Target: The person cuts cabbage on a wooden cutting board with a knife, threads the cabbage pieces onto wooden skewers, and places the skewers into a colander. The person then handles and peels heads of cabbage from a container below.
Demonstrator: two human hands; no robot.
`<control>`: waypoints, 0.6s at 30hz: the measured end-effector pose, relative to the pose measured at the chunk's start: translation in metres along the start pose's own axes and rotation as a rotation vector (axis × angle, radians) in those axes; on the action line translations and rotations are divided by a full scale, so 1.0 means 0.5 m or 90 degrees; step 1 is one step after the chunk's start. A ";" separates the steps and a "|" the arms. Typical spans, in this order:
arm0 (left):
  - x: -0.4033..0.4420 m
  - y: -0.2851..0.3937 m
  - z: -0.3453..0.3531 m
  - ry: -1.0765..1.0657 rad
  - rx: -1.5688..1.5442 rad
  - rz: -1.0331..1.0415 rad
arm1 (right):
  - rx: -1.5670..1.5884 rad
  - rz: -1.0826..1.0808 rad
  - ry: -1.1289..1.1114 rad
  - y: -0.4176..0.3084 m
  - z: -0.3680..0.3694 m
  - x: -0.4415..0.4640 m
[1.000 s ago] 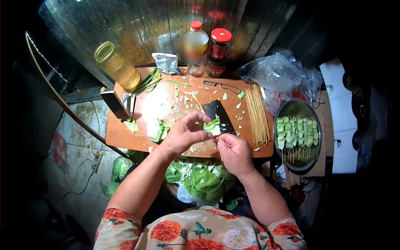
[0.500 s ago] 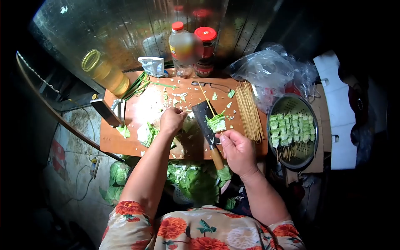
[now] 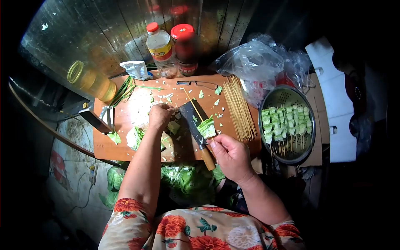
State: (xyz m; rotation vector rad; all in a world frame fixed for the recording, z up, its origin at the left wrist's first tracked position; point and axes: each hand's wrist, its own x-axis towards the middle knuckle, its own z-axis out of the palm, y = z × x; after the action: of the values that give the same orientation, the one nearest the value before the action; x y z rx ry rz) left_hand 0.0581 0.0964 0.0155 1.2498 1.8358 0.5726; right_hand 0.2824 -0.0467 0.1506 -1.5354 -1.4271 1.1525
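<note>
My right hand pinches the lower end of a wooden skewer, which slants up and to the left. A folded piece of cabbage is threaded on it, just above my fingers. Beneath the skewer lies a cleaver with a dark blade and wooden handle. My left hand is closed low over the wooden board, among cabbage scraps; what its fingers hold, if anything, is hidden. Cut cabbage lies left of my left wrist.
Bare skewers lie right of the cleaver. A metal colander holds several cabbage skewers. Along the back stand a jar of yellow liquid, a bottle and a red-lidded jar. A phone stands at the left; a peeler lies behind.
My left hand has left the cabbage on the skewer and moved left, down to the scraps on the board. My right hand still holds the skewer. The camera view has shifted.
</note>
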 end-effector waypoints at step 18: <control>-0.040 0.044 0.037 -0.045 0.507 0.047 | -0.041 -0.057 0.016 0.002 -0.005 -0.006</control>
State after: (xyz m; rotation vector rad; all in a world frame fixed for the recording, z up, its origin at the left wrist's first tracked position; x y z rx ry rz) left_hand 0.0887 0.0856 0.0288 1.8155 2.0304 -0.2109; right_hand 0.2853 -0.0497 0.1511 -1.5096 -1.5130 1.0395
